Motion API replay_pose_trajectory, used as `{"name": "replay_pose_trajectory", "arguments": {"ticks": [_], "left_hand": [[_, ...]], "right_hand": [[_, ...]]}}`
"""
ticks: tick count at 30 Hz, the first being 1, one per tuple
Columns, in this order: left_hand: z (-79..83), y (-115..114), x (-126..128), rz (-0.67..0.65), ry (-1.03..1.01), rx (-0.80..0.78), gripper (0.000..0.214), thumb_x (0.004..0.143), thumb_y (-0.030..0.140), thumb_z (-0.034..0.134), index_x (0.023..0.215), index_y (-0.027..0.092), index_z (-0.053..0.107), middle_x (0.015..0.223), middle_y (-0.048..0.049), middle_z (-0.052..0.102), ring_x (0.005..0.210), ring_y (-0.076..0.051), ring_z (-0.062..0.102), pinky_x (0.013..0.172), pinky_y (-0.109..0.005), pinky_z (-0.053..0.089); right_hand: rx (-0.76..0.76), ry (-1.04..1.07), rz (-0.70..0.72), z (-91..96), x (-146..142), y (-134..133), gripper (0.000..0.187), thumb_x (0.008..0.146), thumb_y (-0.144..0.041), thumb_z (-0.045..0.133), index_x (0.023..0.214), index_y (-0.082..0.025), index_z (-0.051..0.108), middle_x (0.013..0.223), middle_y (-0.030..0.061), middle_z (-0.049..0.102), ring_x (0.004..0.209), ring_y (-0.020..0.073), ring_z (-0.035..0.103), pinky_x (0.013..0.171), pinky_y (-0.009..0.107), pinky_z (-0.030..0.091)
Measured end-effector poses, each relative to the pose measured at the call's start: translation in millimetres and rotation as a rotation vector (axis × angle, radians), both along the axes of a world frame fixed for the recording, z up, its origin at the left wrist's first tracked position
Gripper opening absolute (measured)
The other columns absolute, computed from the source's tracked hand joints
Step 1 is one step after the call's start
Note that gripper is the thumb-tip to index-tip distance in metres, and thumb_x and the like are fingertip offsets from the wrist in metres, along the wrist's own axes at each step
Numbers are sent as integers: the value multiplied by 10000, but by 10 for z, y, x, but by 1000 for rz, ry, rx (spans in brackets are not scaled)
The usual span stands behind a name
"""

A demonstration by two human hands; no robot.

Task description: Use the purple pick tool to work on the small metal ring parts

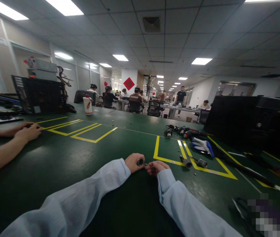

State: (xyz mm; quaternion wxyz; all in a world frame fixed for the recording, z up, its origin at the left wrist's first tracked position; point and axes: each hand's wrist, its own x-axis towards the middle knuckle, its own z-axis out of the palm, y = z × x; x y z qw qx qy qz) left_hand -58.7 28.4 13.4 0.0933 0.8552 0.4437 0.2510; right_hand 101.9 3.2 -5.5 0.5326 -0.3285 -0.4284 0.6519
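My left hand [133,162] is curled into a fist around a small round metal part [140,162] with a dark centre. My right hand [157,167] is closed in a pinch just right of it, on a thin metal pin or tool [146,164] that reaches to the part. Both hands rest on the green table [120,141], and both arms are in pale blue sleeves. What the pin is I cannot make out.
Two metal cylinders [193,161] lie in a yellow taped box to the right, with blue-white gloves [202,146] and more dark parts [179,130] behind. Another person's hands [27,131] rest at left. Black computer cases [39,94] stand left and right; a white bottle [88,105] stands beyond.
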Motion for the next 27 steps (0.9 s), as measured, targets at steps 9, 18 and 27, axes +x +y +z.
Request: {"name": "replay_pose_trajectory", "arguments": {"ticks": [9, 18, 27], "left_hand": [[-1, -27, -2, 16, -17, -1, 124, 635, 252, 569, 600, 144, 519, 549, 34, 496, 509, -87, 453, 469, -184, 321], [26, -16, -13, -3, -25, 24, 103, 625, 229, 578, 603, 148, 518, 587, 25, 502, 569, -104, 462, 531, -204, 343], [19, -17, -16, -44, -71, 14, 61, 632, 184, 550, 602, 148, 511, 586, 29, 493, 568, -97, 458, 537, -194, 348]], "right_hand": [[-74, 18, 67, 47, 65, 23, 101, 608, -197, 615, 559, -109, 611, 507, 84, 672, 403, 126, 586, 413, 220, 443], [-65, 32, 67, 48, 58, 14, 115, 585, -221, 645, 556, -113, 622, 514, 80, 677, 409, 124, 591, 407, 210, 442], [-4, 51, 69, 5, 28, 30, 184, 548, -285, 686, 566, -115, 619, 538, 74, 679, 434, 131, 589, 440, 235, 448]]}}
